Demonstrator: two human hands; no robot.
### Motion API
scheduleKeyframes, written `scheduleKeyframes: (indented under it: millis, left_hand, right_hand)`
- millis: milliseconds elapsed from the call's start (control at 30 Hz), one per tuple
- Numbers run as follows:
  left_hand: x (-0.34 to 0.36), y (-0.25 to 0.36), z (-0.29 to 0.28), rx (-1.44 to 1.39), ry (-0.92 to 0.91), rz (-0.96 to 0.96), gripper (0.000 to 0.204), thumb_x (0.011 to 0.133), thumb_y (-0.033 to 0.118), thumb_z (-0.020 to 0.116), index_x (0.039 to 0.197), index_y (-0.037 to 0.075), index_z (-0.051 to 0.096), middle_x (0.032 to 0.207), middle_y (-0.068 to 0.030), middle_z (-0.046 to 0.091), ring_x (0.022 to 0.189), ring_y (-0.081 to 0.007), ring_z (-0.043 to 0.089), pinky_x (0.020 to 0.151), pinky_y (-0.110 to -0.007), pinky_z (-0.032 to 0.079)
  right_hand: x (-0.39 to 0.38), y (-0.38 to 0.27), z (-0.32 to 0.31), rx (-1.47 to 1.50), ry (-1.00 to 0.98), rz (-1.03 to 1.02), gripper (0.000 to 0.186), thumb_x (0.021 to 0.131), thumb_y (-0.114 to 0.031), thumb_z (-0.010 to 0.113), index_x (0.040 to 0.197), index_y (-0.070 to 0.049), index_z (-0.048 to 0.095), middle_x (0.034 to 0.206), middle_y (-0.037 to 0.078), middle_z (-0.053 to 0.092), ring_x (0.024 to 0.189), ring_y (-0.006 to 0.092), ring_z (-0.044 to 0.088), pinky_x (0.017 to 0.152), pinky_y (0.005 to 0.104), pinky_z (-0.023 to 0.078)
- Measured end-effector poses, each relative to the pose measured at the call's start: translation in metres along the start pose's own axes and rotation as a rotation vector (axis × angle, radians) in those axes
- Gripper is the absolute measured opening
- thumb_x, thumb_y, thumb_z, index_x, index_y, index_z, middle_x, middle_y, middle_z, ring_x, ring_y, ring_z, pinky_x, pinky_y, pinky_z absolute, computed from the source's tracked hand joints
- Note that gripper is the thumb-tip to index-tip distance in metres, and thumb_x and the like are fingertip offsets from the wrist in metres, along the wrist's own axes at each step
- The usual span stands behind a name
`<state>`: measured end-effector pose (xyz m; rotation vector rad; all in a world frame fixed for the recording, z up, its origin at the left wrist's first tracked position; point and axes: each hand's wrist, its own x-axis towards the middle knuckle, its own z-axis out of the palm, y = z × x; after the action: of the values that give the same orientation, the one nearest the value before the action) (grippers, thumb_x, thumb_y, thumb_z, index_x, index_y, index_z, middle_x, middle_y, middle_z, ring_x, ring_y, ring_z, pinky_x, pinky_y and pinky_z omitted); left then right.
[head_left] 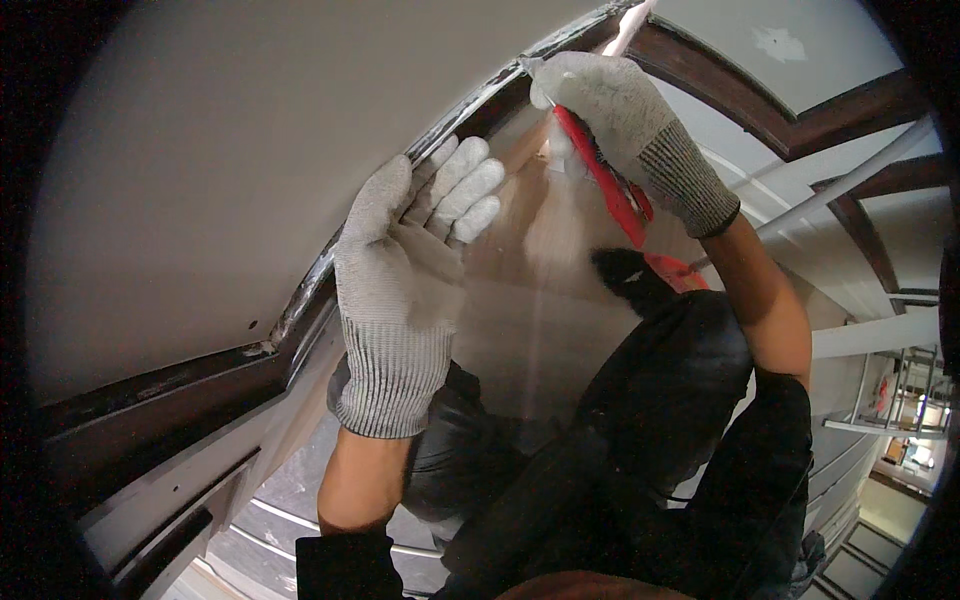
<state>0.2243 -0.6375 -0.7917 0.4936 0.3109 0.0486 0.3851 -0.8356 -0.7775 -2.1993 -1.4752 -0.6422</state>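
The right hand [625,125] grips a red tool [600,175] tight, scraping the dark trim [320,270]; the left hand [420,240], fingers loosely open, presses just below. Next needs a steady pull.

Single head view, fisheye, worn on the person's head, close in on both gloved hands; straight edges bow toward the rim and the corners are black. It faces a pale panel [220,150] and dark wood trim [150,410] on the left, near side. Far right, a staircase [900,400] drops away well below; no second view to overlap.
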Motion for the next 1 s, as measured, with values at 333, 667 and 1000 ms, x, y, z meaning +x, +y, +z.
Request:
scheduleKeyframes:
  millis: [333,667,1000]
  left_hand:
    - [-0.002,-0.001,0.005,0.059,-0.006,0.03,0.046,0.103,0.03,0.053,0.128,-0.008,0.06,0.124,-0.027,0.068,0.111,-0.0354,0.07,0.096,-0.042,0.057]
    - [-0.001,-0.001,0.007,0.086,-0.017,0.044,0.047,0.103,0.032,0.053,0.128,-0.008,0.06,0.123,-0.0267,0.068,0.11,-0.0346,0.07,0.096,-0.042,0.056]
    - [0.002,0.0,0.011,0.053,-0.006,-0.011,0.046,0.104,0.032,0.052,0.127,-0.006,0.061,0.123,-0.0251,0.069,0.11,-0.0354,0.07,0.094,-0.043,0.058]
  right_hand:
    - [-0.009,-0.011,-0.006,0.241,-0.14,0.227,0.022,0.102,-0.02,0.05,0.11,-0.006,0.065,0.079,0.008,0.069,0.066,0.0208,0.071,0.061,0.0347,0.061]
    - [0.009,-0.036,-0.014,0.173,-0.395,0.408,0.027,0.095,-0.015,0.059,0.121,-0.005,0.064,0.112,0.015,0.067,0.105,0.0331,0.065,0.096,0.0432,0.052]
    - [0.01,-0.023,-0.021,0.338,-0.326,0.64,0.027,0.097,-0.019,0.058,0.119,-0.005,0.063,0.106,0.014,0.067,0.097,0.0311,0.065,0.088,0.0424,0.052]
